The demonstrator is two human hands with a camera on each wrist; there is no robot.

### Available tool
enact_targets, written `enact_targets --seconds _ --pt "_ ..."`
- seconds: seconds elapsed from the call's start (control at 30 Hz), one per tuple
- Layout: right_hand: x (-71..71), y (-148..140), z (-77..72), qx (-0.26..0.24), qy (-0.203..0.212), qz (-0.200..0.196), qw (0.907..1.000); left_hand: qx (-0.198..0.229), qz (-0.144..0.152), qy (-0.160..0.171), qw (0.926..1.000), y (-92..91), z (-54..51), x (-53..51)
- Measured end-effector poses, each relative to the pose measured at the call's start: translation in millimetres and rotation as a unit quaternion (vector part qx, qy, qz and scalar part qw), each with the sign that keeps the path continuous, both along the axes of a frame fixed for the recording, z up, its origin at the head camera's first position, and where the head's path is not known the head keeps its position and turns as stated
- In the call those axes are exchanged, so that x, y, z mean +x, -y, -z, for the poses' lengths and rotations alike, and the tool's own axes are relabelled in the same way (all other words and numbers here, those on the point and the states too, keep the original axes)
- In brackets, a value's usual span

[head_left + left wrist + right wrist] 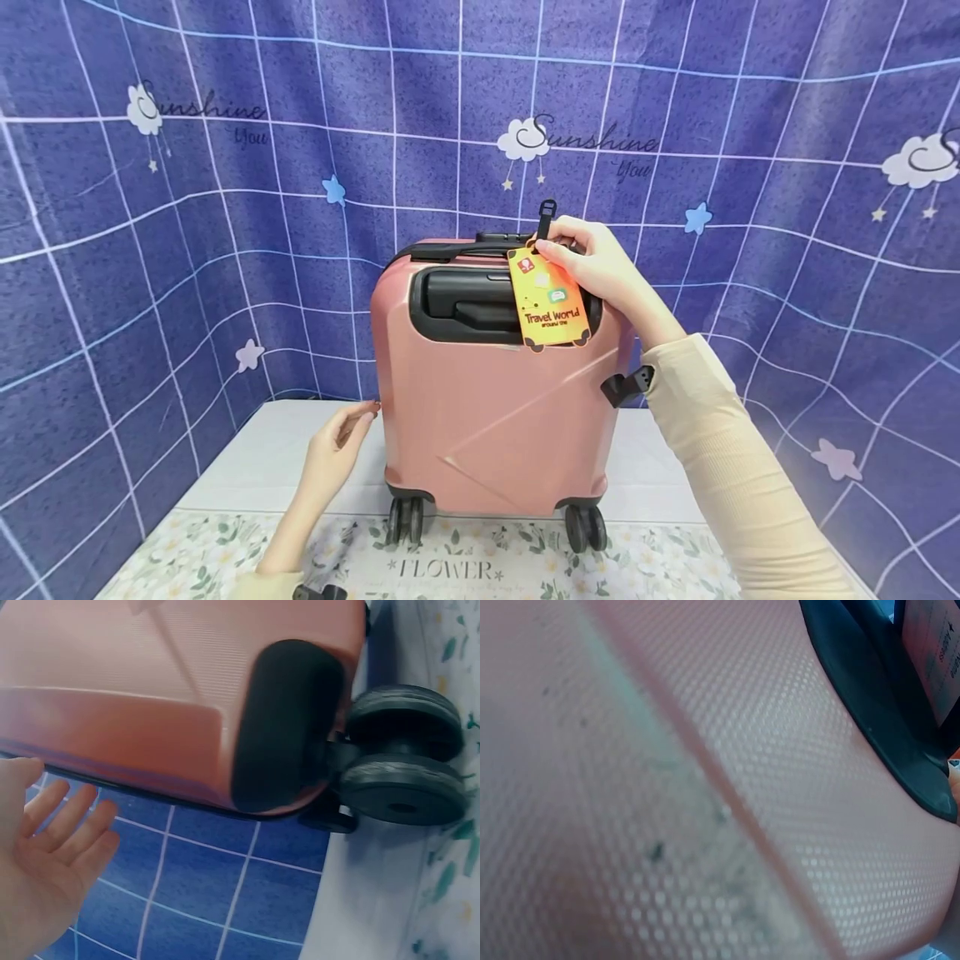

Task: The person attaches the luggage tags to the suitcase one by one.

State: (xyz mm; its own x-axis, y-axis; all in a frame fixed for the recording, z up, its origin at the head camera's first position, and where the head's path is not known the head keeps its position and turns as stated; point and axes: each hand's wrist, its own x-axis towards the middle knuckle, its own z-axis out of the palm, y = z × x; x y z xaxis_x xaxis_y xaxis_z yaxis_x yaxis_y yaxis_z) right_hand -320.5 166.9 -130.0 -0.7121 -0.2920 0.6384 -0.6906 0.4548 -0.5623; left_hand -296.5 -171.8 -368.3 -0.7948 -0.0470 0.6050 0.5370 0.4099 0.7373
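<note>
A pink hard-shell suitcase stands upright on black double wheels. At its top, my right hand pinches the black strap of a yellow-orange luggage tag marked "Travel World". The tag hangs over the recess with the black telescopic handle. My left hand is by the suitcase's lower left side, fingers loosely extended and holding nothing; whether the fingertips touch the shell I cannot tell. The left wrist view shows that hand beside the shell. Scuffed pink shell fills most of the right wrist view.
The suitcase rests on a white surface with a flower-printed mat in front. A purple-blue grid-patterned curtain hangs behind and at both sides. Black wrist-camera straps are on the sleeves.
</note>
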Motion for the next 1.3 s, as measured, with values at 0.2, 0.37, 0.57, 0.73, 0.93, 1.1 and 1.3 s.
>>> enact_targets --seconds 0.2,0.37,0.57,0.73,0.93,1.1,1.3 --pt "0.6 0 0.4 -0.002 0.004 0.003 1.0 -0.007 -0.018 -0.009 0.9998 -5.5 -29.4 9.1" --pt "0.7 1 -0.2 0.004 0.001 0.002 1.0 0.0 -0.026 -0.017 0.9995 -8.7 -43.8 7.6" --pt "0.9 1 -1.5 0.005 0.008 0.015 0.9998 0.005 -0.039 -0.041 0.9984 -10.0 -56.0 -0.9" --pt "0.1 2 -0.8 0.005 0.009 0.018 0.9998 0.024 -0.035 -0.05 0.9979 -3.6 -54.2 -19.0" --pt "-0.6 2 1.2 0.009 0.004 0.016 0.9998 0.013 -0.04 -0.08 0.9959 -2.9 -63.4 -23.4" --pt "-0.1 1 0.9 0.014 0.002 0.017 0.9998 0.005 -0.043 -0.093 0.9947 -3.8 -73.2 -25.5" --pt "-0.4 1 0.1 0.019 0.005 0.022 0.9996 0.005 -0.047 -0.105 0.9933 -3.0 -82.7 -25.6"
